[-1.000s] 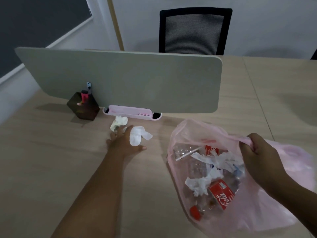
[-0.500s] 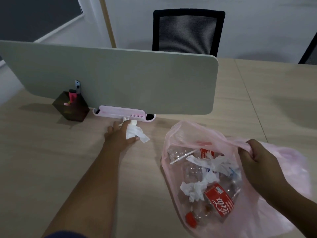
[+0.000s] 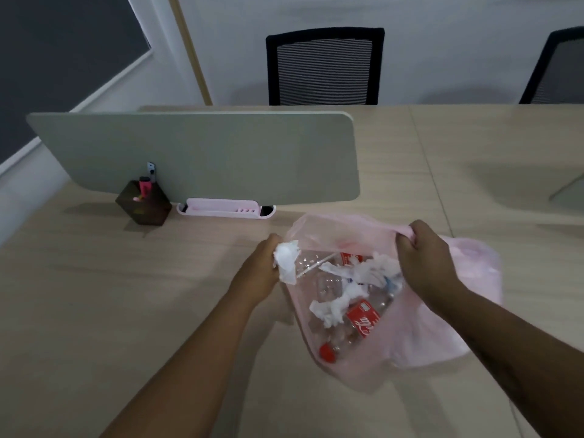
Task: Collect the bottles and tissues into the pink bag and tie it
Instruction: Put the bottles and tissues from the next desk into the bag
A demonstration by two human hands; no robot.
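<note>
At centre frame, one crumpled tissue (image 3: 286, 261) is gripped in the curled left hand (image 3: 260, 268) at the mouth of the one pink bag (image 3: 474, 267). The bag's rim is pinched by the right hand (image 3: 423, 257). Inside, two red-labelled bottles (image 3: 363, 317) and two tissue clumps (image 3: 331, 306) are seen.

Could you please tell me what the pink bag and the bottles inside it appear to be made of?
The translucent pink bag looks like thin plastic film: it wrinkles and shows its contents. The clear red-labelled bottles seem glossy thin plastic.
</note>
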